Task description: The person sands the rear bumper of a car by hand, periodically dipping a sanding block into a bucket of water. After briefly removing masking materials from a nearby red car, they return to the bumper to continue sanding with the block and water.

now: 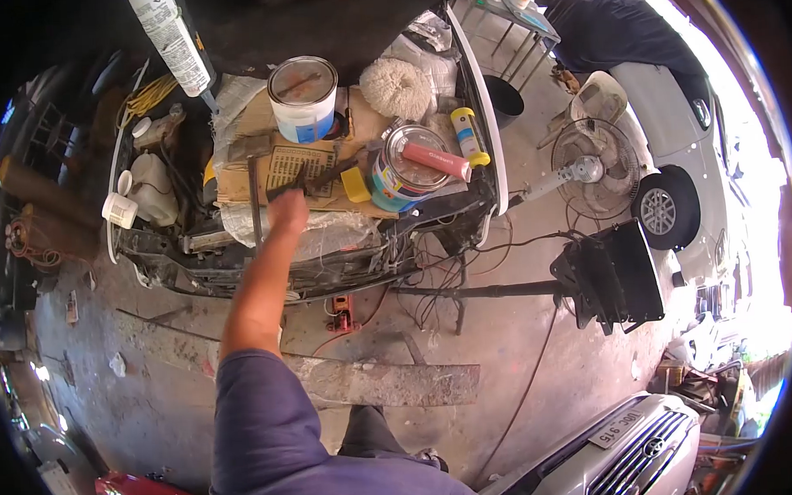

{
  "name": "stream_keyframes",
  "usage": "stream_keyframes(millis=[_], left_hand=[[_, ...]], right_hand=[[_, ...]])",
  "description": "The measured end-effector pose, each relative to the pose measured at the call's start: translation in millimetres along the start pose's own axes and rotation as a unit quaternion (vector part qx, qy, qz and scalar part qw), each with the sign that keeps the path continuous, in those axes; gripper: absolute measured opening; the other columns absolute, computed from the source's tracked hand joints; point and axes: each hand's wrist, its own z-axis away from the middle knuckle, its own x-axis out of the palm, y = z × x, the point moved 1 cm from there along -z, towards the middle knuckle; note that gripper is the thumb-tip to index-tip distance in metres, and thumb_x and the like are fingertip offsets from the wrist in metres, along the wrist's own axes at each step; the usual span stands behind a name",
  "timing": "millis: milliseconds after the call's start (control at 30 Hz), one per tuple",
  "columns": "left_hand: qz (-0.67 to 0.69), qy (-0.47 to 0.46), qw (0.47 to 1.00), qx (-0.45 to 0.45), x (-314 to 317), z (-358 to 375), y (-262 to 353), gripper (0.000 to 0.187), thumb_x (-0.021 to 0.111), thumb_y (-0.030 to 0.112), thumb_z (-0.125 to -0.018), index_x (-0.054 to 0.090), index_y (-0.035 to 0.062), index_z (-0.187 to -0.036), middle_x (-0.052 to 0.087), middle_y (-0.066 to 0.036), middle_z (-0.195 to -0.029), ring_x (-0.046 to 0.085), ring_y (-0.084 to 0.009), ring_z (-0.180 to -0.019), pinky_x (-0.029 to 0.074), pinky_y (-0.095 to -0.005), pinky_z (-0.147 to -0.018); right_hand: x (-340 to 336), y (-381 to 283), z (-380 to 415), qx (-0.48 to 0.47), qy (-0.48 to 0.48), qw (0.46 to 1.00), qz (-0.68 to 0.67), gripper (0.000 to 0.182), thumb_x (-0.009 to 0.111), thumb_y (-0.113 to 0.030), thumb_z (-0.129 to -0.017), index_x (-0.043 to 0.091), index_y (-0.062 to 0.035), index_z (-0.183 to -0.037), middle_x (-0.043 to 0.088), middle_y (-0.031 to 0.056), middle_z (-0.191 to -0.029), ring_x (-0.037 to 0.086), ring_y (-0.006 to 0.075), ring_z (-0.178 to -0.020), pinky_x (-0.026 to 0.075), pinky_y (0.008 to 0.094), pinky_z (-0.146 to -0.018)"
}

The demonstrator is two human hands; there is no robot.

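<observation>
My left hand [287, 209] reaches over the cardboard [237, 185] on the open front of a car. Its fingers close on a dark tool [324, 175] whose kind I cannot make out. Just left of the hand is a thin dark bar [255, 200]. To the right of the hand sit a yellow block [355, 185] and a lidded paint can [385, 182] with a red tube-like item [437, 160] on top. Beyond the hand stands a white and blue can [304, 120]. A white cartridge [173, 46] with a nozzle points down at upper left. My right hand is out of view.
A fluffy polishing pad [395, 88] and a yellow-capped bottle [469, 136] lie at the far right of the car front. Right of it stand a fan [596, 169] and a black lamp-like unit [608, 275]. Cables and a plank [392, 383] lie on the floor.
</observation>
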Motion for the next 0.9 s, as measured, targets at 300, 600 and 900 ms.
stream_keyframes(millis=[300,600,900], left_hand=[[0.259,0.067,0.963,-0.038,-160,22,-16,0.025,0.058,0.027,-0.090,0.070,0.0071,-0.099,0.075,-0.016,-0.095,0.071,-0.0356,-0.088,0.053,-0.0455,-0.076],[0.759,0.000,0.638,-0.132,-127,399,61,0.008,0.062,0.011,-0.088,0.054,0.0095,-0.087,0.063,-0.003,-0.085,0.067,-0.0169,-0.077,0.058,-0.0340,-0.068],[0.801,0.004,0.549,-0.239,-153,772,122,0.004,0.058,0.005,-0.088,0.059,0.0081,-0.087,0.066,-0.005,-0.087,0.068,-0.0193,-0.081,0.062,-0.0405,-0.074]], right_hand=[[-5,21,-46,-0.115,-0.018,0.991,-0.063,0.042,0.065,-0.039,-0.094,0.067,0.0016,-0.104,0.073,0.0255,-0.094,0.072,0.0418,-0.092,0.057,0.0486,-0.081],[-50,-256,65,-0.468,-0.068,0.877,0.086,0.051,0.072,-0.036,-0.096,0.061,-0.0036,-0.133,0.071,0.0255,-0.117,0.071,0.0380,-0.111,0.056,0.0450,-0.092],[7,-292,140,-0.408,-0.633,0.658,0.018,0.057,0.072,-0.037,-0.100,0.053,-0.0045,-0.143,0.062,0.0095,-0.132,0.062,0.0219,-0.119,0.050,0.0348,-0.102]])
